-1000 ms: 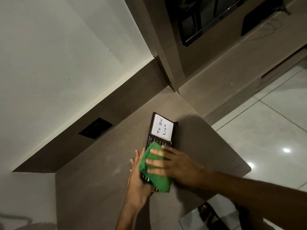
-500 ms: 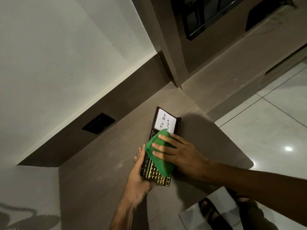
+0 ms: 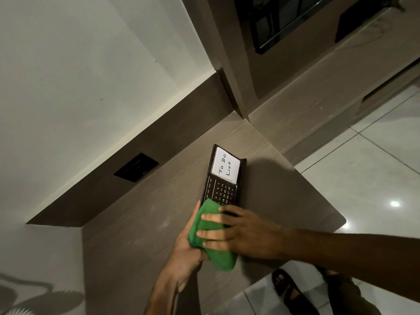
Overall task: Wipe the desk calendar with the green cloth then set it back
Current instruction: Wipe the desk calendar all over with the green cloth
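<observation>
The dark desk calendar (image 3: 221, 185) lies on the brown wooden desk (image 3: 141, 235), with a white "To Do List" card at its far end and a grid of dates below it. My right hand (image 3: 238, 233) presses the folded green cloth (image 3: 213, 237) flat onto the calendar's near end, fingers spread over it. My left hand (image 3: 186, 248) grips the calendar's near left edge from the side, partly under the cloth. The calendar's near part is hidden by cloth and hands.
A black wall socket (image 3: 136, 167) sits in the brown back panel to the left. The desk's rounded corner (image 3: 341, 220) ends over a glossy tiled floor (image 3: 363, 178). A foot in a sandal (image 3: 291, 289) stands below the desk edge. A dark cabinet rises behind.
My right hand has slid the green cloth toward me along the calendar, uncovering the date grid. My left hand keeps its hold on the near edge.
</observation>
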A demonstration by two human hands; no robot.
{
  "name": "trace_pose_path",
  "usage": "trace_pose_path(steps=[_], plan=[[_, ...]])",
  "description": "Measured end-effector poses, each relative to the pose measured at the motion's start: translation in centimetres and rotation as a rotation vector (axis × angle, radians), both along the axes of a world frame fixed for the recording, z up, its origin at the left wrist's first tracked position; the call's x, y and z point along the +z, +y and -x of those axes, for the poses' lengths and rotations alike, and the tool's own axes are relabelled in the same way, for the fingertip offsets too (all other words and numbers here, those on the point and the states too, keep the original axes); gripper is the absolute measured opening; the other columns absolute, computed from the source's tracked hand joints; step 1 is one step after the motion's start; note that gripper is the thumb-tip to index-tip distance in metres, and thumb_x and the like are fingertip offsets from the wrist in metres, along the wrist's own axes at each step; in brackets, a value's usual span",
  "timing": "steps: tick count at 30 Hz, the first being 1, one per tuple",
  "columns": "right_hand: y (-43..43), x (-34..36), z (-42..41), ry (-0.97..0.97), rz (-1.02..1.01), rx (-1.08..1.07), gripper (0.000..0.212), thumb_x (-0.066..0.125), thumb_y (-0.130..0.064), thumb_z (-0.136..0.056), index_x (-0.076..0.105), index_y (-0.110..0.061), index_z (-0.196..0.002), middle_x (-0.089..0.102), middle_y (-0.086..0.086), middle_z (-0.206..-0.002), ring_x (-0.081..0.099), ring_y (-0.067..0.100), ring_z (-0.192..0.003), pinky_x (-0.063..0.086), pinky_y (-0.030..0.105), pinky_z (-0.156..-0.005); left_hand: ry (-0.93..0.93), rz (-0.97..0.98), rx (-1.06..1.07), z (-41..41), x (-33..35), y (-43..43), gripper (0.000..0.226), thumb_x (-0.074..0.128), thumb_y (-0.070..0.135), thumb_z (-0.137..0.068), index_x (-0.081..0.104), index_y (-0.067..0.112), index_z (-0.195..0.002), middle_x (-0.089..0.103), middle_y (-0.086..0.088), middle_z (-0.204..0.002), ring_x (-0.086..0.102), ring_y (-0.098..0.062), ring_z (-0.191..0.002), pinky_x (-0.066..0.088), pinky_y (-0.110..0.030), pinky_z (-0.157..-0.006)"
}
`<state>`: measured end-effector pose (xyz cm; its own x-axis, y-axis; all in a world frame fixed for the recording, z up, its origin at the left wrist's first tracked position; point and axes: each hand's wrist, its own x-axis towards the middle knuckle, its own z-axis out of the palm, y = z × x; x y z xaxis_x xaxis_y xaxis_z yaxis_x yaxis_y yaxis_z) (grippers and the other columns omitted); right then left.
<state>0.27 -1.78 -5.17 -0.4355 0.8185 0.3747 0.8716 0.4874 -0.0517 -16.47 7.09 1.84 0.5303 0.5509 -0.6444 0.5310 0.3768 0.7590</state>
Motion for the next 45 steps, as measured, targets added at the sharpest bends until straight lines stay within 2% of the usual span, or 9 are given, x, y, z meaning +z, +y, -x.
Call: trace_pose_path(steps=[4, 11, 14, 17, 22, 26, 32, 37, 45], plan=[[0.4, 2.0, -1.2, -0.024, 0.055, -0.125, 0.062, 0.077, -0.039, -0.079, 0.052, -0.035, -0.135, 0.043, -0.011, -0.149, 0.039, 0.027, -0.135, 0.037, 0.044, -0.104, 0.075, -0.065, -0.008, 1.1, -0.4, 0.5, 0.093, 0.054, -0.040, -0.066, 0.057, 0.018, -0.139, 0.078, -0.005, -0.102, 0.073, -0.021, -0.091, 0.062, -0.029, -0.065], [-0.2, 2.4, 1.2, 0.025, 0.145, -0.027, 0.070, 0.082, -0.036, -0.071, 0.052, -0.029, -0.133, 0.048, -0.005, -0.145, 0.041, 0.029, -0.124, 0.041, 0.046, -0.097, 0.038, -0.056, -0.012, 1.5, -0.4, 0.3, 0.076, 0.057, -0.030, -0.078, 0.061, 0.022, -0.132, 0.079, -0.008, -0.113, 0.076, -0.025, -0.105, 0.064, -0.032, -0.076], [0.6, 2.8, -1.0, 0.109, 0.112, -0.192, 0.062, 0.078, -0.029, -0.075, 0.056, -0.030, -0.133, 0.050, -0.007, -0.144, 0.048, 0.030, -0.121, 0.044, 0.043, -0.093, 0.095, -0.125, -0.034, 1.6, -0.4, 0.4, 0.080, 0.058, -0.025, -0.080, 0.064, 0.039, -0.128, 0.078, -0.002, -0.107, 0.072, -0.018, -0.097, 0.063, -0.028, -0.076], [0.9, 2.9, -2.1, 0.296, 0.197, -0.366, 0.074, 0.080, -0.022, -0.065, 0.055, -0.028, -0.135, 0.049, -0.006, -0.145, 0.042, 0.030, -0.122, 0.043, 0.045, -0.091, 0.114, -0.136, -0.055, 1.4, -0.5, 0.3, 0.095, 0.064, -0.019, -0.082, 0.043, 0.050, -0.144, 0.071, 0.000, -0.120, 0.068, -0.019, -0.103, 0.061, -0.037, -0.087], [-0.3, 1.6, -0.4, 0.217, 0.175, -0.139, 0.080, 0.081, -0.036, -0.067, 0.046, -0.028, -0.138, 0.044, -0.004, -0.148, 0.035, 0.030, -0.132, 0.040, 0.049, -0.098, 0.079, -0.275, -0.094, 0.6, -0.5, 0.7, 0.103, 0.075, -0.013, -0.075, 0.032, 0.034, -0.155, 0.058, 0.014, -0.146, 0.060, -0.006, -0.127, 0.063, -0.028, -0.088], [0.3, 1.3, -1.8, 0.262, 0.163, -0.182, 0.078, 0.078, -0.033, -0.072, 0.041, -0.028, -0.141, 0.041, -0.004, -0.150, 0.026, 0.028, -0.139, 0.037, 0.050, -0.101, 0.111, -0.437, -0.193, -0.9, -0.2, 1.2, 0.112, 0.069, -0.014, -0.080, 0.013, 0.050, -0.152, 0.014, 0.005, -0.172, 0.020, -0.023, -0.159, 0.038, -0.060, -0.120], [1.7, -1.0, -5.1, 0.386, 0.250, -0.479, 0.082, 0.076, -0.024, -0.072, 0.040, -0.028, -0.145, 0.037, -0.004, -0.154, 0.026, 0.031, -0.141, 0.038, 0.052, -0.099, 0.250, -0.567, -0.399, -1.3, -0.1, 1.1, 0.117, 0.059, -0.006, -0.088, -0.010, 0.077, -0.133, -0.006, 0.013, -0.172, 0.003, -0.031, -0.161, 0.029, -0.069, -0.121], [2.7, -1.7, -5.0, 0.261, 0.056, -0.162, 0.067, 0.066, -0.023, -0.081, 0.041, -0.028, -0.142, 0.037, -0.003, -0.153, 0.023, 0.028, -0.142, 0.029, 0.046, -0.101, 0.260, -0.565, -0.429, -1.3, -0.4, 1.5, 0.120, 0.057, -0.008, -0.088, -0.010, 0.081, -0.130, -0.002, 0.014, -0.172, 0.010, -0.033, -0.160, 0.028, -0.069, -0.122], [6.1, 1.6, -7.6, 0.443, 0.064, -0.447, 0.050, 0.061, -0.023, -0.086, 0.053, -0.031, -0.135, 0.046, -0.009, -0.147, 0.038, 0.029, -0.132, 0.036, 0.046, -0.096, 0.256, -0.563, -0.419, -2.0, -0.2, 1.9, 0.121, 0.058, -0.007, -0.088, -0.014, 0.079, -0.135, 0.008, 0.010, -0.172, 0.021, -0.041, -0.156, 0.040, -0.071, -0.112]])
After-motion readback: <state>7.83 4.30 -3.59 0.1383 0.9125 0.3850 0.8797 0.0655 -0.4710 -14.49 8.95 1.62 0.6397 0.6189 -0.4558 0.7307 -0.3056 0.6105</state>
